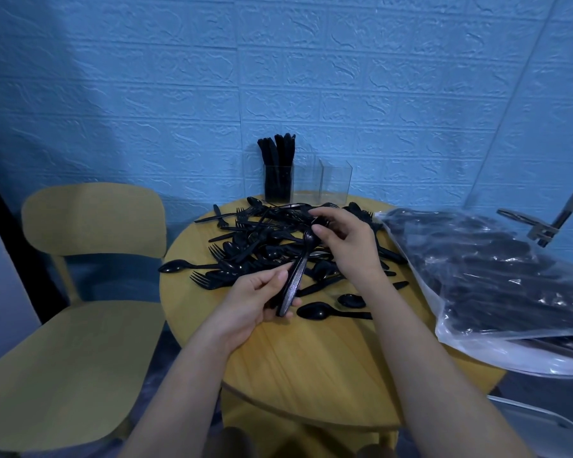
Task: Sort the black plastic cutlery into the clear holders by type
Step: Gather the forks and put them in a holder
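A heap of black plastic forks, spoons and knives (262,241) covers the far half of the round wooden table (311,368). My left hand (262,300) grips a small bundle of black knives (293,279) by the handles, just in front of the heap. My right hand (341,241) pinches the top end of that bundle above the pile. Three clear holders stand at the back by the wall: the left holder (278,183) is full of black knives, while the middle holder (306,180) and the right holder (336,181) hold nothing.
A clear plastic bag (497,276) stuffed with more black cutlery lies on the table's right side. Loose spoons (315,311) lie near my hands. A yellow chair (80,292) stands to the left. A blue brick-pattern wall is behind. A metal clamp stand (543,226) sits at far right.
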Action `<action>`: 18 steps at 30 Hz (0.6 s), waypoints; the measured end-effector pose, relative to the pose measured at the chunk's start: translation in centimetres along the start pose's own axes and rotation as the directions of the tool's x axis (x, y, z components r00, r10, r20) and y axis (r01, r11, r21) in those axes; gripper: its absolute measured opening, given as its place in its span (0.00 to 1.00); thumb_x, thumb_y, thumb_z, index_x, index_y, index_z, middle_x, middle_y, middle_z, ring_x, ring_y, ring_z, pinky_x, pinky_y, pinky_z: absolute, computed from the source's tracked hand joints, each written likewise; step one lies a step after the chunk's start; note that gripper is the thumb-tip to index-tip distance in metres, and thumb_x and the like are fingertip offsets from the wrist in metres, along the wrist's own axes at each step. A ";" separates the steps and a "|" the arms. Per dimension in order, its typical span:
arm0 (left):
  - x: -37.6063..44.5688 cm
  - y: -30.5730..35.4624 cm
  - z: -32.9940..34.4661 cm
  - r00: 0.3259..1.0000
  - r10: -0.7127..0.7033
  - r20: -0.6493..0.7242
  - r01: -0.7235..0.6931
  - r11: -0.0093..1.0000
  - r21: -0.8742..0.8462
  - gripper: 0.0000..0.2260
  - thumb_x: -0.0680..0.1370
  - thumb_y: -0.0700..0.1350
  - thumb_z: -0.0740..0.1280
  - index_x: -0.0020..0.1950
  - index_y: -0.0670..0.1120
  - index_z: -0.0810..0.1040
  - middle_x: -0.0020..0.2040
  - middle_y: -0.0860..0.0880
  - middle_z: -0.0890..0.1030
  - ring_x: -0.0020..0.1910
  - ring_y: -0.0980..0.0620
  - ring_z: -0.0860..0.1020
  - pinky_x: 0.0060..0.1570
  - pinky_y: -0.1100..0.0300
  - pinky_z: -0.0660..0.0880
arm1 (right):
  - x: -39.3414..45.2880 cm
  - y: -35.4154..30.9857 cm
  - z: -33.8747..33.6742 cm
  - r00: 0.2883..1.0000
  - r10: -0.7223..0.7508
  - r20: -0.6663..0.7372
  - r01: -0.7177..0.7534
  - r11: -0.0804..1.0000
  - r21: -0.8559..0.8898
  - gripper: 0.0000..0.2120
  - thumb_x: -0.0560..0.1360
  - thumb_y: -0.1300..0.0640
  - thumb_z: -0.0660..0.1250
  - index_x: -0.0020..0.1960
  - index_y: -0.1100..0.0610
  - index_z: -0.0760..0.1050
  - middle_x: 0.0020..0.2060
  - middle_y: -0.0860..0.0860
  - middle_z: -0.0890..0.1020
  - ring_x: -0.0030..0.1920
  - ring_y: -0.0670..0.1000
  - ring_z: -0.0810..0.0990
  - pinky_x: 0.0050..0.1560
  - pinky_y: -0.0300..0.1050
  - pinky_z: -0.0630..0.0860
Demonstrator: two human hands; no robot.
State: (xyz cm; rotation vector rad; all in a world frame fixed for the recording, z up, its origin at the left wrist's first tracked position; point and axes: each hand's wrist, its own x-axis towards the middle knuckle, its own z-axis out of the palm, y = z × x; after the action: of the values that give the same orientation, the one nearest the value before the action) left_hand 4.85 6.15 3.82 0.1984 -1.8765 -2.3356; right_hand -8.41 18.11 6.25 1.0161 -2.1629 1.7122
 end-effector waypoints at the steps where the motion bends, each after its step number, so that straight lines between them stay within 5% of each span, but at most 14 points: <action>1: 0.0 0.0 0.0 1.000 -0.007 0.022 0.007 1.000 0.007 0.14 0.75 0.46 0.63 0.60 0.50 0.77 0.46 0.48 0.84 0.37 0.55 0.80 0.34 0.62 0.78 | 0.0 0.0 0.0 1.000 -0.012 -0.002 0.012 1.000 -0.019 0.11 0.75 0.62 0.68 0.54 0.49 0.80 0.46 0.43 0.81 0.49 0.46 0.79 0.54 0.46 0.77; 9: 0.1 -0.1 -0.2 0.997 -0.032 0.064 0.031 0.999 0.017 0.16 0.78 0.41 0.61 0.65 0.49 0.73 0.41 0.50 0.81 0.37 0.55 0.77 0.35 0.64 0.76 | -0.1 -0.2 -0.1 0.991 -0.131 0.003 0.131 0.984 -0.124 0.11 0.76 0.61 0.67 0.57 0.53 0.78 0.46 0.35 0.76 0.47 0.31 0.73 0.49 0.25 0.68; 14: 0.4 -0.2 -0.3 0.999 -0.050 -0.008 0.050 0.997 -0.052 0.14 0.80 0.37 0.59 0.62 0.49 0.76 0.37 0.50 0.77 0.33 0.57 0.75 0.31 0.65 0.74 | 0.6 0.0 -2.1 0.987 0.108 0.116 -0.096 0.990 -0.107 0.12 0.76 0.50 0.66 0.59 0.47 0.76 0.46 0.39 0.79 0.49 0.42 0.78 0.51 0.38 0.76; 18: 0.6 -0.3 -0.4 0.995 -0.047 -0.087 0.042 0.997 -0.060 0.14 0.80 0.37 0.60 0.63 0.47 0.76 0.38 0.50 0.78 0.33 0.57 0.71 0.32 0.65 0.69 | 1.1 1.5 -4.4 0.963 0.226 -0.145 -0.263 0.902 -0.343 0.09 0.77 0.53 0.66 0.53 0.56 0.80 0.47 0.50 0.83 0.48 0.47 0.78 0.50 0.42 0.74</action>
State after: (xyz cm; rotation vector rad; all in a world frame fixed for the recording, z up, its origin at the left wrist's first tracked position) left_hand 4.34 5.75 3.47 0.3353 -1.7791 -2.3647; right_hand -11.27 21.84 7.09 0.5684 -2.4952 1.3420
